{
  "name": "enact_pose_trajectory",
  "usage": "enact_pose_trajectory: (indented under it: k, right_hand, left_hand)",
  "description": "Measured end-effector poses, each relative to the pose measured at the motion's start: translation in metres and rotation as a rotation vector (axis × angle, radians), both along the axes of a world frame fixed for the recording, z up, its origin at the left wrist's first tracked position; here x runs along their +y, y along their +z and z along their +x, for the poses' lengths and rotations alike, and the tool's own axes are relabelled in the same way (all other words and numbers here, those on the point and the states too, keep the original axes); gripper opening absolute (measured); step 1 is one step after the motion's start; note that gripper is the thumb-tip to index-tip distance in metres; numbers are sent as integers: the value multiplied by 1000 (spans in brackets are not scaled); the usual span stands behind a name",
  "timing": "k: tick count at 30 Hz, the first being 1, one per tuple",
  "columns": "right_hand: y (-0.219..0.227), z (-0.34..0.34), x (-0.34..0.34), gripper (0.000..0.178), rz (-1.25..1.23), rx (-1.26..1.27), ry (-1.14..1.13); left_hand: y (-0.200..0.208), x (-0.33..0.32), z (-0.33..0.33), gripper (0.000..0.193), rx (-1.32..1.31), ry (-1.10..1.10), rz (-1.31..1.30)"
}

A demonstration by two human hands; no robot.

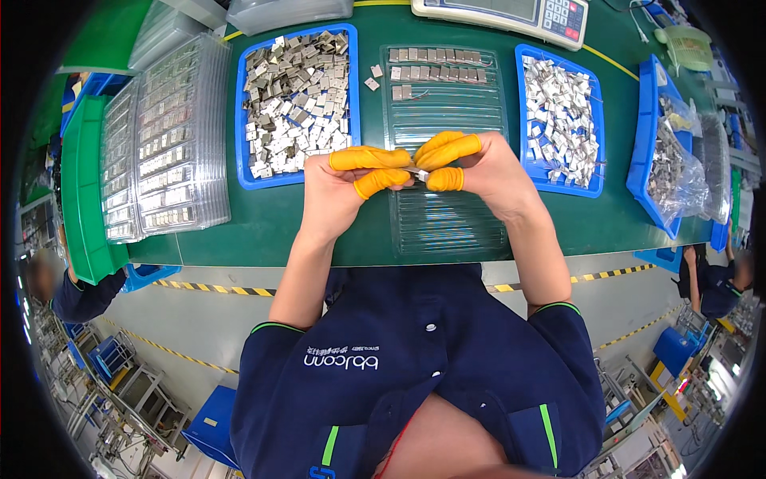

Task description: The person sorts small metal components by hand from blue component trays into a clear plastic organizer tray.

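Note:
My left hand (359,172) and my right hand (459,164) meet over the near half of a clear plastic tray (447,227). Yellow finger cots cover the fingertips of both. Pinched between them is a small silvery metal part (419,173), mostly hidden by the fingers. In the tray's far grooves, similar small metal pieces (439,74) sit in rows. Left of the tray a blue bin (354,88) holds many loose metal shells (299,104). On the right, another blue bin (598,128) contains small white-and-silver parts (561,120) with thin wires.
Stacked clear trays filled with parts (171,144) stand at the left beside a green bin (84,184). A scale (511,20) is at the far edge. A blue bin with plastic bags (646,152) stands far right. Two loose shells (373,77) lie on the green table. Other people are at both sides.

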State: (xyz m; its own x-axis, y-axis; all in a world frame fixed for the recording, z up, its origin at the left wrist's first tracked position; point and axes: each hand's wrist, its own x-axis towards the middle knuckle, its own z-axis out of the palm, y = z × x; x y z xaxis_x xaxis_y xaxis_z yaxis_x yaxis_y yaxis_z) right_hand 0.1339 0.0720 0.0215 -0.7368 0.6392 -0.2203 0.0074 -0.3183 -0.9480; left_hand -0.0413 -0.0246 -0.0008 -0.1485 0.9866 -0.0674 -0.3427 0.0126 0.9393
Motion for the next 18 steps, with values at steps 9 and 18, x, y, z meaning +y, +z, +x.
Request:
enact_pose_trajectory:
  k: [9,18]
  right_hand:
    - [-9,-2,-5,17,-231,44,-68]
    - [-9,-10,-6,16,-109,-4,-111]
  left_hand:
    - [3,1,-2,18,-8,-13,-97]
    - [5,4,7,20,-52,53,-144]
